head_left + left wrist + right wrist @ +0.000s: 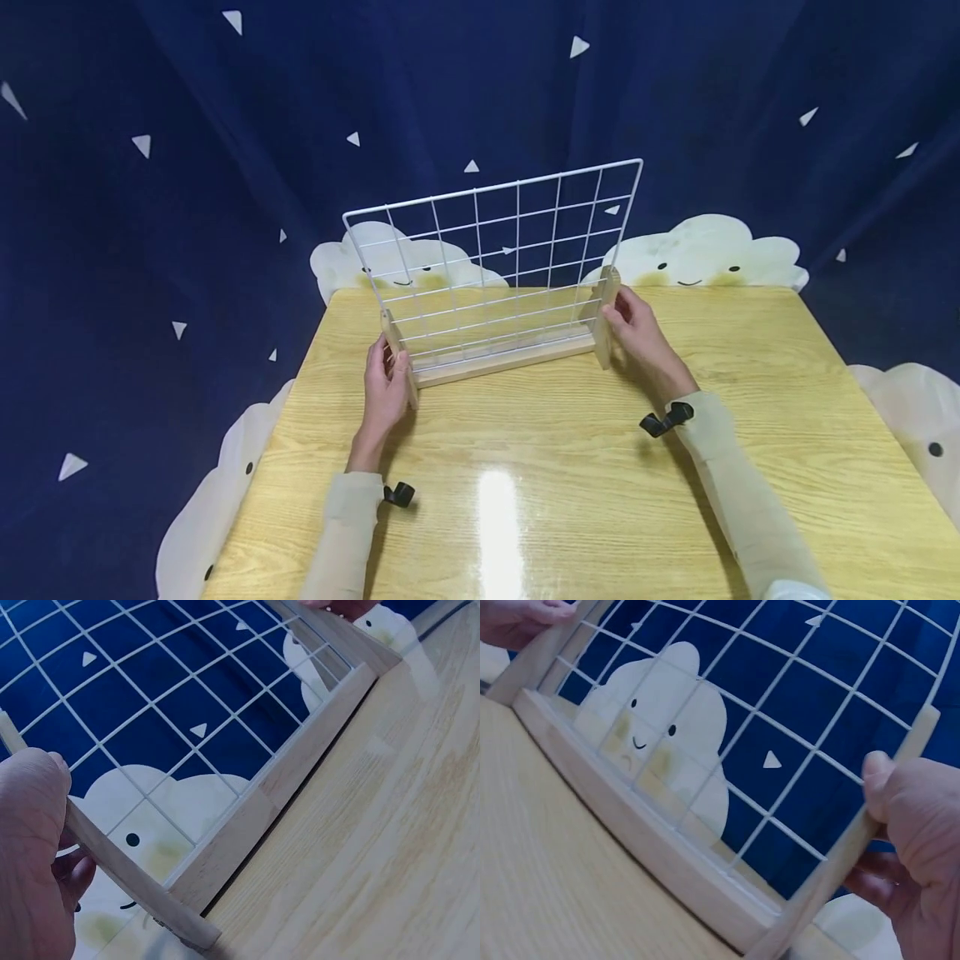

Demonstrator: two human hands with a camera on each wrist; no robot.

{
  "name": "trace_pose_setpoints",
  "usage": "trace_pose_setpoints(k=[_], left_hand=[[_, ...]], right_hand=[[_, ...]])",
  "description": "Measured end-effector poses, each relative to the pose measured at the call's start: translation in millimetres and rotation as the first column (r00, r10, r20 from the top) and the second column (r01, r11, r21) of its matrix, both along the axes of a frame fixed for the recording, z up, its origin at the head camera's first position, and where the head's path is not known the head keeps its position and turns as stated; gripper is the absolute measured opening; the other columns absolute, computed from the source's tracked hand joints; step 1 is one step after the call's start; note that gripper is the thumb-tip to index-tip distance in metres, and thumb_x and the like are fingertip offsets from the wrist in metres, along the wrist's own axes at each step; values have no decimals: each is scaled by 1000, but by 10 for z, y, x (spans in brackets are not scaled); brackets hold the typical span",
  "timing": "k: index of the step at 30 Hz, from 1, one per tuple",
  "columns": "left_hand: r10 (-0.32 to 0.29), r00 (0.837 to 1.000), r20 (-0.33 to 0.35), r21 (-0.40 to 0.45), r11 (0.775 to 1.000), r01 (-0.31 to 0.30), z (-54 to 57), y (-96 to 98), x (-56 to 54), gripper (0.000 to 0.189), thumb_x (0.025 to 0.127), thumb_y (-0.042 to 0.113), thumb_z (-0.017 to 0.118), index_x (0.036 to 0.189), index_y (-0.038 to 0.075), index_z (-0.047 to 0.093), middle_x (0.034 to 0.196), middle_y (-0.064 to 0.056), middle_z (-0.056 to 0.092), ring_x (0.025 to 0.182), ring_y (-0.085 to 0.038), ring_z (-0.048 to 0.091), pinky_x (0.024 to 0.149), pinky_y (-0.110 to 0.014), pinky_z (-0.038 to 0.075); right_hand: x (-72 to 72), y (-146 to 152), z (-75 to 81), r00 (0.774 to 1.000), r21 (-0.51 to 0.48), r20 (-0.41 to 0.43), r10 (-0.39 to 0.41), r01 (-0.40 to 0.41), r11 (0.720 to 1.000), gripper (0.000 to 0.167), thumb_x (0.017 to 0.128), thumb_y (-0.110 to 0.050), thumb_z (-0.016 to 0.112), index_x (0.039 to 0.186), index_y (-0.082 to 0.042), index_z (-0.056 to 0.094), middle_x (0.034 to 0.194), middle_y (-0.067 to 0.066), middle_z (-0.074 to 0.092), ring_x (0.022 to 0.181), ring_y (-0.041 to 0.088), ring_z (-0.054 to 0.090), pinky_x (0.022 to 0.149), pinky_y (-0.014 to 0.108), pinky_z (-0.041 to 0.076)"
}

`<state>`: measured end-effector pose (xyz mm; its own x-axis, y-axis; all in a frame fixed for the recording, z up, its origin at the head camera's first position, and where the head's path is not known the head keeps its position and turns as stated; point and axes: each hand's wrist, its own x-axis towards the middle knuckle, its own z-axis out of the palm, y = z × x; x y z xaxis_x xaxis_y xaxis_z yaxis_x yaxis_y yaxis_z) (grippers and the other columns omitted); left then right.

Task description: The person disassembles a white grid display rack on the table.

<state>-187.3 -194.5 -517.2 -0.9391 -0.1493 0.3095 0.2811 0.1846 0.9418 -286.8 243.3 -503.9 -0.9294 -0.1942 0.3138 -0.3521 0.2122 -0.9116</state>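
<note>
A white wire grid panel (518,182) stands tilted in a wooden stand near the far side of the table. A wooden bar (510,362) runs along its lower edge, between a left side board (412,392) and a right side board (602,350). My left hand (385,396) grips the left board, thumb on the near side and fingers behind. At the other end, my right hand (643,335) holds the right board the same way, its thumb (877,776) lying against the wood. In the left wrist view, a dark gap shows beneath the wooden bar.
The wooden table (570,467) carries a bright light reflection in front of the stand. Behind it hangs a dark blue curtain (420,92) with white triangles. Cloud-shaped cushions (705,250) line the table's far edge and sides. A white rounded object (795,590) shows at the bottom right.
</note>
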Motion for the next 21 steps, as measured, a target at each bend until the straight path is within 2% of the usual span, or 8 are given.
trace_pose_setpoints(k=[3,6,11,14,15,16,18,21], left_hand=[[5,1000,-5,9,1000,-5,-102,-59,-47,55,109,4,49,160,-5,30,148,-34,41,139,-43,47,112,-27,43],[-1,1000,-20,19,1000,1,-120,-96,-54,53,109,5,51,159,-4,33,147,-30,43,139,-40,47,108,-16,42],[-15,1000,-15,28,999,16,-111,-145,-38,54,109,7,52,158,-3,33,148,-27,43,142,-39,46,112,-21,41],[-17,1000,-4,35,999,18,-98,-156,-22,54,109,6,52,158,-4,32,149,-28,43,142,-42,45,113,-22,41],[-19,1000,12,41,999,19,-48,-148,6,54,109,6,52,158,-5,32,149,-29,43,142,-42,45,114,-23,41],[-15,1000,15,43,999,14,-46,-151,14,54,109,6,52,158,-5,32,149,-30,43,141,-42,45,113,-22,41],[-7,1000,17,46,999,6,-46,-155,29,53,109,5,52,157,-5,32,148,-31,43,140,-42,46,112,-20,42],[10,1000,28,57,998,-11,-56,-163,60,53,108,3,52,157,-5,32,149,-32,43,140,-44,46,110,-19,43]], right_hand=[[-42,19,42,999,42,39,19,-21,999,47,105,2,56,151,8,45,142,36,55,126,49,57,95,13,50],[-73,25,74,997,69,66,34,-39,997,49,103,3,60,150,8,46,139,37,56,125,53,58,93,14,52],[-104,-11,85,997,69,71,41,-46,997,49,102,3,62,148,12,47,135,41,57,120,44,64,90,14,53],[-131,-37,65,998,71,52,46,-50,996,50,102,5,61,148,13,45,135,40,57,119,43,64,90,13,52],[-137,-48,62,998,69,47,48,-52,996,50,102,5,60,149,13,45,135,39,58,119,45,64,90,12,52],[-151,-55,53,998,79,41,48,-52,996,50,102,5,60,149,13,44,135,39,58,117,40,66,89,12,51],[-164,-85,64,998,87,38,50,-53,995,49,103,6,59,149,12,44,136,38,58,117,43,65,88,11,51],[-123,-157,176,996,85,55,64,-68,994,48,103,7,57,149,13,44,135,41,56,118,49,63,87,13,52]])
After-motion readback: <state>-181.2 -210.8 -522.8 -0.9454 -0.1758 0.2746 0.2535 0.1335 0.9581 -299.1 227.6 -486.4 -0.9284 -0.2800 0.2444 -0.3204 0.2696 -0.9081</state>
